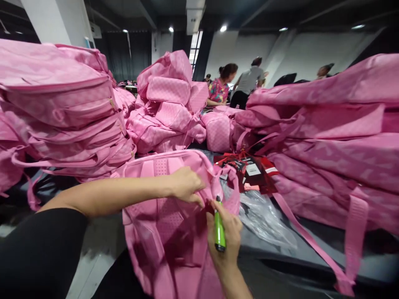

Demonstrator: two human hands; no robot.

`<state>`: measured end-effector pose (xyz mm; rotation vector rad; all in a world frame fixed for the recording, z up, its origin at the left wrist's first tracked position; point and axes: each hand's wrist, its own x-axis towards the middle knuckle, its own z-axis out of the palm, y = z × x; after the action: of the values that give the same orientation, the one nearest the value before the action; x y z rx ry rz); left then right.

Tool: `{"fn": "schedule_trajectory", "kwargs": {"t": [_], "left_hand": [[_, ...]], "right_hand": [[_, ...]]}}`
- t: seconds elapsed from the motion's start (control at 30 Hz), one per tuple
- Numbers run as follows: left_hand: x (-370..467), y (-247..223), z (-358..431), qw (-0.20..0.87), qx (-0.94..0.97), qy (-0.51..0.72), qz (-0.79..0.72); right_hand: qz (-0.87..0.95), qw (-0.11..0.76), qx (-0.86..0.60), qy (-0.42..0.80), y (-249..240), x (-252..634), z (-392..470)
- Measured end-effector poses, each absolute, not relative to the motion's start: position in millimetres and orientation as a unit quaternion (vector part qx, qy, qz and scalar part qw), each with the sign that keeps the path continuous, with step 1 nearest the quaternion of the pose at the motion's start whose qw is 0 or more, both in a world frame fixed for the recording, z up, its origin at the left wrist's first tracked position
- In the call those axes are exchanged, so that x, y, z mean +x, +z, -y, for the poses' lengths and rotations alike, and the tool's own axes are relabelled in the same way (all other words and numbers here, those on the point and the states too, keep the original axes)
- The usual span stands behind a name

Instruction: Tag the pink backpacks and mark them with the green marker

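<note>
A pink backpack (181, 232) stands in front of me, its padded back panel and shoulder straps facing me. My left hand (187, 185) reaches across its top and is closed, fingers pinching the fabric near the upper right edge. Beside it, my right hand (226, 232) holds a green pen-shaped tool (219, 230) with black ends, lying against the palm. The right fingertips touch the backpack's edge close to the left thumb; what exactly they pinch there is hidden. A pink strap loop (233, 187) rises just beyond the right hand.
Pink bags are stacked at left (68, 112), with a taller pile (327, 137) at right and smaller pink cases (168, 89) behind. Dark red-edged tags (249, 168) and clear plastic film (264, 216) lie on the dark table (280, 257). A person in a patterned top (218, 90) stands farther back.
</note>
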<state>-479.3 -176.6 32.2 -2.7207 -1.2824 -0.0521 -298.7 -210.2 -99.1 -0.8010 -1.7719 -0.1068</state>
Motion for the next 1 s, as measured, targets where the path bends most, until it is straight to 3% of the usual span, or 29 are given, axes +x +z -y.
{"fn": "schedule_trajectory", "kwargs": {"t": [0.13,0.3,0.47,0.7,0.9,1.0], "left_hand": [[-483,35,237,0.009,-0.832,-0.089,0.547],[-504,-21,260,-0.126,-0.833,-0.066,0.534],[-525,-28,238,0.065,-0.848,-0.173,0.497],[-521,-39,185,0.003,-0.815,0.012,0.579],[-519,-53,183,0.079,-0.860,-0.011,0.505],[-511,-59,186,0.101,-0.876,-0.007,0.472]], "right_hand": [[0.795,0.546,-0.263,-0.023,-64,-296,221],[0.823,0.506,-0.257,0.002,-98,-309,225],[0.816,0.502,-0.288,-0.004,-119,-317,215],[0.802,0.517,-0.276,0.116,-122,-327,242],[0.833,0.446,-0.301,0.132,-139,-307,244],[0.812,0.470,-0.310,0.152,-142,-307,231]]}}
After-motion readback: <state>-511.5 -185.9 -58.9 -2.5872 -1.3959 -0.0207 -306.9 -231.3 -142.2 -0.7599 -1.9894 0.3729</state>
